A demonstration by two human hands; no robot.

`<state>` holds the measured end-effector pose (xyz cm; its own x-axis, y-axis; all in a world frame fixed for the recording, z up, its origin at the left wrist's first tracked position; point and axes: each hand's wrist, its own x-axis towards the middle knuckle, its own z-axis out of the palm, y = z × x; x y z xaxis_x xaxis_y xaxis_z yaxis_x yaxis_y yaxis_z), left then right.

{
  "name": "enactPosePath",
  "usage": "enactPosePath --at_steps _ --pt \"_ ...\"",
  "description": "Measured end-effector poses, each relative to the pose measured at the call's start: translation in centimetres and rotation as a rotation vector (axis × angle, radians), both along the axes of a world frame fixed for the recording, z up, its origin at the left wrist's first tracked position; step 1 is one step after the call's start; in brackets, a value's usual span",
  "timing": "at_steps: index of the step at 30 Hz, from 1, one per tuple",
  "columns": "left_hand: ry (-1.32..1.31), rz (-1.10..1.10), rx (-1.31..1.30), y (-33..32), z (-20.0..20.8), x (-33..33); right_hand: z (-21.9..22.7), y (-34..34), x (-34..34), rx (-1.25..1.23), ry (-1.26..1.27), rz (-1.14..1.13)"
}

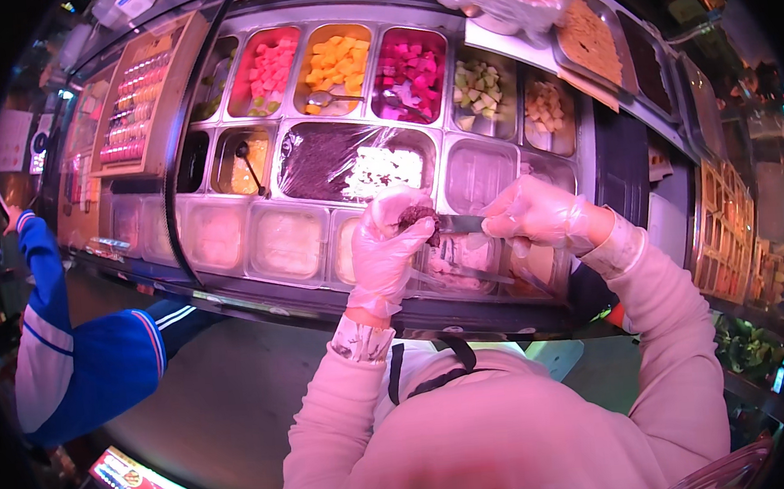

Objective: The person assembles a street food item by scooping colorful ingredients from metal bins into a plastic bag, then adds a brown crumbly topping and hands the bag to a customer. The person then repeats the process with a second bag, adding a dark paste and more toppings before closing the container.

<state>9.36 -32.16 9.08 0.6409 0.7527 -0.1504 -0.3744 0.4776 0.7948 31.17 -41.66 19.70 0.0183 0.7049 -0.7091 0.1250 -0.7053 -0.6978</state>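
In clear-gloved fingers, my left hand (381,250) holds a dark, grainy lump (419,219), perhaps sticky rice. My right hand (540,213), also gloved, grips a flat metal spreading blade (461,224) whose tip touches or nearly touches the lump. Both hands are over the front of a counter of inset pans. Below the blade is a pan of pale, smeared paste (459,260). Behind my left hand lies a wide pan of dark grains (313,159), partly covered by clear film, with white pieces (385,169) on its right side.
Along the back stand pans of pink cubes (272,67), yellow cubes (338,62) with a spoon, magenta cubes (412,70) and pale green cubes (479,88). Lidded tubs (288,241) line the front left. A person in a blue-and-white jacket (100,365) is at the left.
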Motion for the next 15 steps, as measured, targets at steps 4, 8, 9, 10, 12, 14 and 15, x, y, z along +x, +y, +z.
enactPosePath --at_steps 4,8,9,10,12,14,15 --pt "0.139 -0.061 0.042 -1.3 0.4 0.0 -0.1 -1.2 0.6 0.008 0.068 0.1" --pt "0.25 -0.091 0.051 -1.8 0.6 -0.8 0.9 -1.3 0.3 -0.052 0.061 0.138" --pt "0.141 -0.087 -0.102 -2.1 1.0 -0.8 1.2 -1.3 0.4 -0.062 0.068 0.156" --pt "0.031 -0.081 -0.255 -2.3 1.5 -0.8 1.5 -1.2 0.7 -0.072 0.074 0.173" --pt "0.032 -0.085 -0.308 -2.4 2.9 -1.4 2.2 -1.1 0.6 -0.103 0.096 0.19" --pt "0.036 -0.051 -0.343 -2.5 3.0 -1.6 3.0 -1.0 0.2 -0.143 0.127 0.189" --pt "0.036 -0.009 -0.355 -2.4 2.3 -1.8 3.4 -0.7 -0.3 -0.183 0.168 0.176"
